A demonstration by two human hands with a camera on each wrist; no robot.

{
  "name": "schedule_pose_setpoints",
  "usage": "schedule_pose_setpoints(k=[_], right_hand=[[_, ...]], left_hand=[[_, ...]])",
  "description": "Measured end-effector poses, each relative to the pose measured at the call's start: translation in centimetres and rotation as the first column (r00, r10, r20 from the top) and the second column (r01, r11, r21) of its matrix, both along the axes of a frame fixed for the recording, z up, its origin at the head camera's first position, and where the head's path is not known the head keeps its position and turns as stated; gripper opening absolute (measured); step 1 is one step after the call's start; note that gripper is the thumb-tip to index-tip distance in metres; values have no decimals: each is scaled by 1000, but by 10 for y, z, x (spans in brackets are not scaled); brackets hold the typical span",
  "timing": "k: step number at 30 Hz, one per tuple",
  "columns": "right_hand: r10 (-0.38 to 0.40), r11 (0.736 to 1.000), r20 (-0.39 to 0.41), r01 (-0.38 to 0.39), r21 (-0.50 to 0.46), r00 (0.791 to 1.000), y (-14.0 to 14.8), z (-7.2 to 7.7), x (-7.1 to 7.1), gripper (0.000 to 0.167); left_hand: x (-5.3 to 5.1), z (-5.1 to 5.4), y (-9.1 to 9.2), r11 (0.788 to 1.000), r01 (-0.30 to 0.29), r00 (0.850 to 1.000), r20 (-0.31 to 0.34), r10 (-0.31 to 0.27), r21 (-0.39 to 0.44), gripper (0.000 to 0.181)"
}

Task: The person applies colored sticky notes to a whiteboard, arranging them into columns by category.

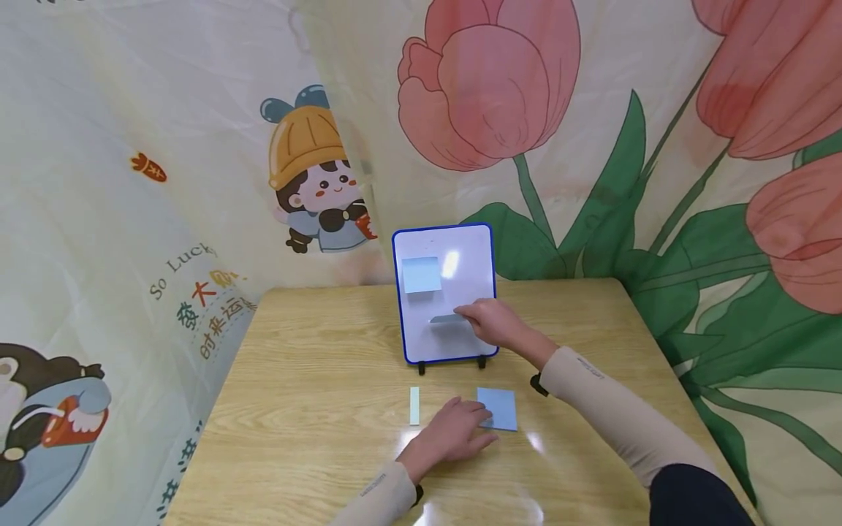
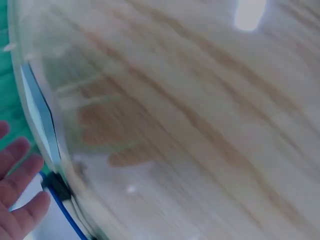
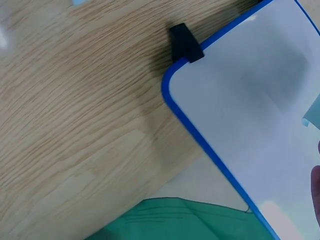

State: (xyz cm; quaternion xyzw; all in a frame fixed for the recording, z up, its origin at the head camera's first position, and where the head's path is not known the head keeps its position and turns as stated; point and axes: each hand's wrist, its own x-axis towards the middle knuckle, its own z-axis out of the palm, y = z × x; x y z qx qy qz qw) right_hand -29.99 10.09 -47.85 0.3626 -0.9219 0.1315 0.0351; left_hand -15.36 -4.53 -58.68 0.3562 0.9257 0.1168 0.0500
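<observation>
A small whiteboard [image 1: 460, 256] with a blue frame stands upright on black feet, a light blue square note [image 1: 422, 275] on its upper left. My right hand [image 1: 495, 323] pinches a thin blue-grey sheet [image 1: 446, 319] by its right end, against the board's lower half. In the right wrist view a corner of that sheet [image 3: 314, 114] shows beside the fingertips at the right edge. Over the table, my left hand [image 1: 454, 431] has its fingers spread, its fingertips at the left edge of a blue square pad [image 1: 498, 409]. The left wrist view shows the left hand [image 2: 19, 187] with its fingers apart.
A narrow pale green strip [image 1: 414, 406] lies on the wooden table [image 1: 316, 380], left of the left hand. Behind the table hangs a printed cloth [image 1: 612, 241] with tulips and cartoon figures. One black foot [image 3: 185, 44] of the board shows close up in the right wrist view.
</observation>
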Motion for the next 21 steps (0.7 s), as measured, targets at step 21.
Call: schedule_pose_setpoints(k=[21], right_hand=[[7,996,-60,-12,-86,998,-20,-1,-4,28]], left_hand=[[-102,35,-122,409,-389,835,129,535,825,29]])
